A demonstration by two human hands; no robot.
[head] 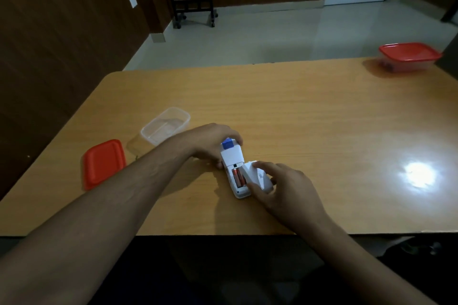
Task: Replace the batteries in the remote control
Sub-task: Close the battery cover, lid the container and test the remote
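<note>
A white remote control (231, 157) with a blue tip lies face down near the middle of the wooden table (297, 111). Its battery bay is uncovered and two orange-brown batteries (239, 177) sit side by side in it. My left hand (210, 140) grips the remote's far end and pins it to the table. My right hand (285, 188) holds the white battery cover (256, 176) tilted over the right edge of the bay, thumb and fingers pinching it.
A clear plastic container (165, 125) without its lid stands left of the remote. Its red lid (103, 163) lies nearer the left edge. A red-lidded container (410, 56) sits at the far right corner. A bright light glare (418, 173) shows on the right of the table.
</note>
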